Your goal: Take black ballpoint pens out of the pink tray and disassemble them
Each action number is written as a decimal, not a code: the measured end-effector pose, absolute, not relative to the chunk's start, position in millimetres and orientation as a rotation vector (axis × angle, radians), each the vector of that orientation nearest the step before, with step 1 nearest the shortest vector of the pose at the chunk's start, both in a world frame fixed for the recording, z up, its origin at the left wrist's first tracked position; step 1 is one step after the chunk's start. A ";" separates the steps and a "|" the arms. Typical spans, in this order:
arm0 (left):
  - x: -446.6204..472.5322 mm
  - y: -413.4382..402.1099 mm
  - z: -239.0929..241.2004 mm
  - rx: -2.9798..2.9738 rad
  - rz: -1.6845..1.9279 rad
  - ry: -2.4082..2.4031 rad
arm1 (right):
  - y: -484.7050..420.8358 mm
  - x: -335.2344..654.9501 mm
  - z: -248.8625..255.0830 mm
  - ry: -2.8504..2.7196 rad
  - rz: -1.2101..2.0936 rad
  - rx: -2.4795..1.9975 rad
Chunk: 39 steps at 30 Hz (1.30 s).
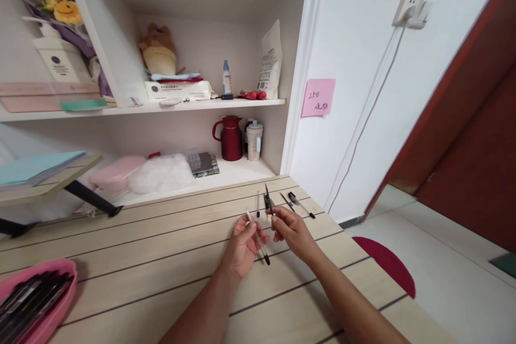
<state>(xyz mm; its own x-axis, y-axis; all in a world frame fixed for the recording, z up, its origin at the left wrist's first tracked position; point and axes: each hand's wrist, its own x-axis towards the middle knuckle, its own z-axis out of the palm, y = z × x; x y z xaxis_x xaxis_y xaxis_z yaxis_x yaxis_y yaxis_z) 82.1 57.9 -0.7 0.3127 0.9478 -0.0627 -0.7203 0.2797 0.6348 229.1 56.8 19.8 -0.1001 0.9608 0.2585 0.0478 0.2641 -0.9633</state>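
Note:
My left hand is closed around a clear pen barrel with a black tip, held slanting over the wooden desk. My right hand pinches a thin black pen part that points upward. The two hands sit close together, almost touching. Just beyond them on the desk lie several loose pen parts: a thin refill and black pens.
A pink tray with several black pens sits at the desk's near left edge. Behind the desk, shelves hold a red jug, a cup, a pink box and a plush toy. A pink note hangs on the wall. The desk's right edge drops to the floor.

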 end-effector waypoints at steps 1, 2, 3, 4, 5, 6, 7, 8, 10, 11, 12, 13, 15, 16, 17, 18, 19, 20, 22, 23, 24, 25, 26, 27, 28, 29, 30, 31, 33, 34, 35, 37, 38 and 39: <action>82.3 57.5 -0.3 0.563 1.170 0.486 | 57.8 230.4 20.4 -1.438 0.992 -1.031; 82.3 57.2 0.1 0.570 1.165 0.496 | 58.6 232.1 21.5 -1.443 0.937 -1.053; 82.1 57.1 0.4 0.578 1.162 0.509 | 59.3 234.3 23.1 -1.443 0.895 -1.072; 81.9 57.0 0.6 0.589 1.159 0.524 | 59.8 236.9 25.0 -1.431 0.873 -1.091; 81.6 56.9 0.7 0.603 1.155 0.540 | 60.2 239.9 27.1 -1.405 0.871 -1.111; 81.4 56.8 0.8 0.620 1.146 0.555 | 60.5 243.0 29.1 -1.364 0.887 -1.130; 81.3 56.8 0.7 0.639 1.133 0.565 | 60.7 246.1 30.9 -1.310 0.914 -1.141; 81.3 56.7 0.6 0.658 1.120 0.573 | 61.0 249.1 32.5 -1.247 0.942 -1.141; 81.9 56.7 -0.2 0.693 1.101 0.578 | 61.4 254.1 35.1 -1.123 1.000 -1.084; 82.4 56.6 -0.8 0.710 1.094 0.576 | 61.5 255.9 36.4 -1.066 1.032 -1.027; 82.9 56.6 -1.5 0.727 1.090 0.571 | 61.6 257.4 37.7 -1.015 1.062 -0.961; 83.4 56.5 -2.1 0.744 1.089 0.567 | 61.5 258.5 39.2 -0.970 1.084 -0.897; 84.1 56.2 -3.2 0.778 1.090 0.566 | 61.1 260.0 42.4 -0.908 1.103 -0.795; 84.3 55.8 -3.5 0.796 1.089 0.569 | 60.8 260.6 44.1 -0.890 1.097 -0.764; 84.4 55.4 -3.6 0.813 1.088 0.574 | 60.4 261.2 45.8 -0.878 1.082 -0.744; 84.5 54.9 -3.7 0.829 1.081 0.580 | 59.8 261.8 47.4 -0.871 1.057 -0.736; 84.5 54.2 -3.6 0.846 1.070 0.587 | 59.2 262.5 49.0 -0.868 1.024 -0.736; 84.6 53.6 -3.5 0.864 1.057 0.594 | 58.3 263.1 50.4 -0.866 0.981 -0.745; 84.9 52.3 -3.3 0.901 1.029 0.606 | 56.2 264.3 53.1 -0.867 0.878 -0.781; 85.2 51.8 -3.3 0.918 1.018 0.611 | 54.9 264.8 54.4 -0.875 0.827 -0.803; 85.4 51.4 -3.4 0.933 1.011 0.615 | 53.6 265.1 55.7 -0.888 0.782 -0.826; 85.7 51.2 -3.5 0.944 1.007 0.618 | 52.2 265.4 57.0 -0.906 0.746 -0.847; 85.9 51.0 -3.6 0.951 1.005 0.620 | 50.8 265.5 58.3 -0.924 0.719 -0.862; 86.1 51.0 -3.8 0.955 1.002 0.622 | 49.6 265.7 59.5 -0.941 0.702 -0.872; 86.2 51.0 -3.9 0.958 0.999 0.623 | 48.5 265.8 60.7 -0.953 0.693 -0.878; 86.3 51.0 -4.0 0.959 0.998 0.624 | 47.7 266.0 61.7 -0.960 0.689 -0.881; 86.4 51.1 -4.1 0.961 0.997 0.626 | 47.1 266.3 62.5 -0.964 0.689 -0.882; 86.4 51.1 -4.1 0.962 0.996 0.628 | 46.8 266.6 63.2 -0.966 0.690 -0.884; 86.5 51.0 -4.1 0.965 0.996 0.635 | 47.0 267.5 63.7 -0.968 0.689 -0.890; 86.5 50.9 -4.1 0.967 0.996 0.639 | 47.2 268.0 63.6 -0.966 0.686 -0.893; 86.5 50.9 -4.2 0.968 0.995 0.643 | 47.6 268.4 63.4 -0.964 0.683 -0.895; 86.5 50.8 -4.4 0.971 0.988 0.650 | 48.1 269.0 62.8 -0.967 0.682 -0.897; 86.5 50.8 -4.5 0.974 0.985 0.651 | 48.2 269.2 62.5 -0.973 0.685 -0.898; 86.6 50.8 -4.6 0.978 0.984 0.651 | 48.1 269.2 62.3 -0.981 0.689 -0.899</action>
